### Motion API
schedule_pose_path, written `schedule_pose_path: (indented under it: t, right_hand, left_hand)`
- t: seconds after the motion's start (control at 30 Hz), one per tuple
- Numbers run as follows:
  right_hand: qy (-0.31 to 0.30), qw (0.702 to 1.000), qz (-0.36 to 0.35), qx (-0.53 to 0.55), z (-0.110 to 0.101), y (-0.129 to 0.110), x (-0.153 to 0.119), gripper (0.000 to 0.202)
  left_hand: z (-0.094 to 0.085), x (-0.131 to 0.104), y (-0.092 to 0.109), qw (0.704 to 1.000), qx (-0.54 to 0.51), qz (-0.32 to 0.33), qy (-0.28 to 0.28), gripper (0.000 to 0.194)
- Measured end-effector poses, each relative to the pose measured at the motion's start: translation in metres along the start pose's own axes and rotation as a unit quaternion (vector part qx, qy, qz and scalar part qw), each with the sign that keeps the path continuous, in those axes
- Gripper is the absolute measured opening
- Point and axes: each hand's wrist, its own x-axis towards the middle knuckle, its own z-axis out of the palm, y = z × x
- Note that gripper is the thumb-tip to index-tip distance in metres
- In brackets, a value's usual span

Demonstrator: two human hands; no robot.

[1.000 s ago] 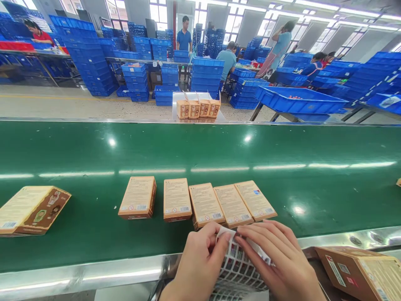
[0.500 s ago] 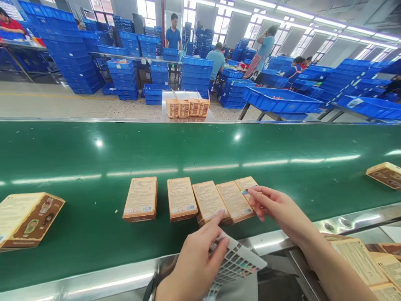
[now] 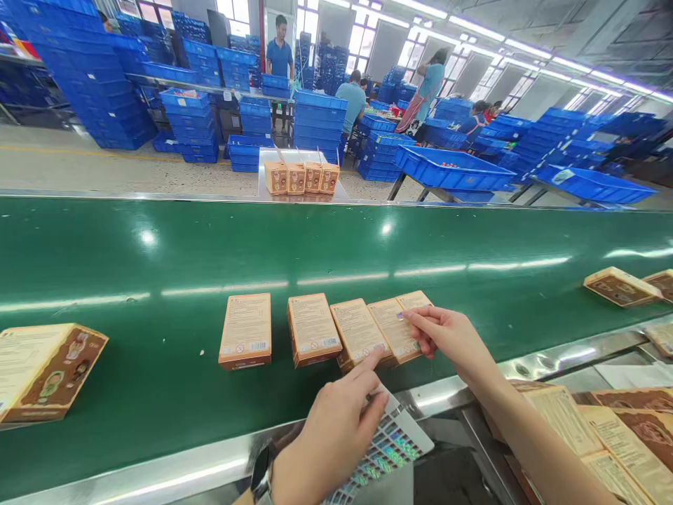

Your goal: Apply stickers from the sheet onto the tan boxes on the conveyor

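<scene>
Five tan boxes lie printed side up in a row on the green belt (image 3: pixel 173 393). The leftmost box (image 3: pixel 245 330) stands apart, with another box (image 3: pixel 313 324) to its right. My left hand (image 3: pixel 344 424) holds a sheet of shiny stickers (image 3: pixel 394 442) between thumb and fingers, its index fingertip on the lower edge of the middle box (image 3: pixel 357 326). My right hand (image 3: pixel 439 330) pinches a small shiny sticker (image 3: pixel 400 316) over the fourth box (image 3: pixel 392 319). The fifth box (image 3: pixel 415 299) is partly hidden behind that hand.
Another box (image 3: pixel 57 372) lies at far left, more boxes (image 3: pixel 620 286) at far right. Piled boxes (image 3: pixel 620 449) sit at lower right. Beyond the belt are four upright boxes (image 3: pixel 302 177), blue crates (image 3: pixel 318 123) and several people. A metal rail (image 3: pixel 210 470) edges the belt.
My right hand has shifted left with the sticker, from the fifth box to over the fourth. The right-hand boxes have entered further into view, and the sticker sheet now glints green.
</scene>
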Motion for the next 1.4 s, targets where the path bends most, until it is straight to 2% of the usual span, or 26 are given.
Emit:
schedule_pose_path:
  t: [0.1, 0.17, 0.23, 0.33, 0.43, 0.5, 0.57, 0.63, 0.7, 0.73, 0.8, 0.87, 0.97, 1.07, 1.1, 1.13, 1.17, 1.23, 1.27, 1.3, 1.33, 1.37, 1.4]
  right_hand:
    - [0.026, 0.997, -0.009, -0.071, -0.003, 0.001, 0.003, 0.047]
    - [0.051, 0.989, -0.019, -0.137, -0.003, 0.000, 0.003, 0.033]
    - [0.081, 0.973, -0.032, -0.212, -0.001, -0.002, 0.002, 0.020]
    - [0.134, 0.941, -0.044, -0.308, 0.005, -0.007, 0.000, 0.013]
    - [0.194, 0.895, -0.054, -0.397, 0.004, -0.010, 0.000, 0.037]
    - [0.226, 0.866, -0.089, -0.436, -0.003, -0.009, -0.001, 0.048]
    - [0.209, 0.870, -0.178, -0.410, -0.013, -0.006, -0.008, 0.040]
    - [0.126, 0.887, -0.294, -0.333, -0.022, -0.002, -0.020, 0.026]
    - [0.043, 0.872, -0.393, -0.288, -0.026, 0.002, -0.038, 0.022]
    - [0.025, 0.856, -0.431, -0.285, -0.026, 0.004, -0.046, 0.021]
    - [0.037, 0.818, -0.492, -0.297, -0.021, 0.006, -0.062, 0.016]
    - [0.074, 0.785, -0.530, -0.314, -0.012, 0.007, -0.074, 0.014]
    - [0.109, 0.762, -0.543, -0.336, -0.001, 0.006, -0.087, 0.016]
    - [0.127, 0.753, -0.552, -0.335, 0.002, 0.007, -0.094, 0.016]
    - [0.121, 0.761, -0.552, -0.318, 0.000, 0.007, -0.095, 0.016]
    - [0.109, 0.782, -0.541, -0.290, -0.003, 0.007, -0.093, 0.015]
    - [0.093, 0.818, -0.509, -0.252, -0.008, 0.006, -0.089, 0.013]
    - [0.056, 0.914, -0.370, -0.159, -0.019, 0.004, -0.073, 0.012]
    - [0.036, 0.957, -0.269, -0.103, -0.025, 0.003, -0.061, 0.016]
    - [0.018, 0.985, -0.165, -0.049, -0.030, 0.001, -0.048, 0.023]
    - [-0.010, 0.997, -0.076, 0.006, -0.034, 0.000, -0.034, 0.030]
    - [-0.022, 0.998, -0.017, 0.052, -0.036, 0.000, -0.020, 0.036]
    - [-0.029, 0.997, 0.013, 0.073, -0.038, 0.000, -0.008, 0.040]
  left_hand:
    - [0.003, 0.004, 0.002, 1.000, 0.010, -0.003, -0.008, 0.029]
    - [0.006, 0.008, 0.002, 1.000, 0.011, 0.001, -0.007, 0.029]
    - [0.009, 0.011, 0.001, 1.000, 0.008, 0.005, -0.011, 0.028]
    - [0.013, 0.017, 0.001, 0.999, -0.018, 0.019, -0.020, 0.025]
    - [0.013, 0.020, 0.001, 0.997, -0.076, 0.033, 0.000, 0.017]
    - [0.012, 0.019, 0.002, 0.993, -0.113, 0.024, 0.025, 0.021]
    - [0.009, 0.017, 0.002, 0.990, -0.132, 0.003, 0.046, 0.024]
    - [0.005, 0.014, 0.002, 0.989, -0.131, -0.019, 0.066, 0.029]
    - [0.002, 0.012, 0.002, 0.988, -0.128, -0.035, 0.084, 0.032]
    - [0.001, 0.012, 0.002, 0.987, -0.130, -0.040, 0.091, 0.032]
    - [0.000, 0.011, 0.003, 0.984, -0.141, -0.043, 0.095, 0.032]
    - [0.001, 0.010, 0.004, 0.983, -0.148, -0.042, 0.095, 0.032]
    - [0.003, 0.010, 0.005, 0.984, -0.142, -0.043, 0.095, 0.033]
    - [0.005, 0.012, 0.005, 0.984, -0.132, -0.040, 0.108, 0.033]
    - [0.006, 0.013, 0.004, 0.984, -0.133, -0.038, 0.115, 0.032]
    - [0.006, 0.014, 0.004, 0.983, -0.137, -0.036, 0.120, 0.031]
    - [0.005, 0.016, 0.004, 0.982, -0.141, -0.032, 0.122, 0.030]
    - [0.004, 0.019, 0.003, 0.983, -0.139, -0.022, 0.115, 0.028]
    - [0.003, 0.021, 0.002, 0.985, -0.131, -0.017, 0.107, 0.027]
    - [0.002, 0.023, 0.002, 0.988, -0.118, -0.014, 0.099, 0.028]
    - [0.001, 0.025, 0.001, 0.990, -0.104, -0.011, 0.091, 0.029]
    - [0.001, 0.027, 0.001, 0.992, -0.094, -0.009, 0.084, 0.030]
    - [0.000, 0.028, 0.000, 0.993, -0.088, -0.006, 0.077, 0.031]
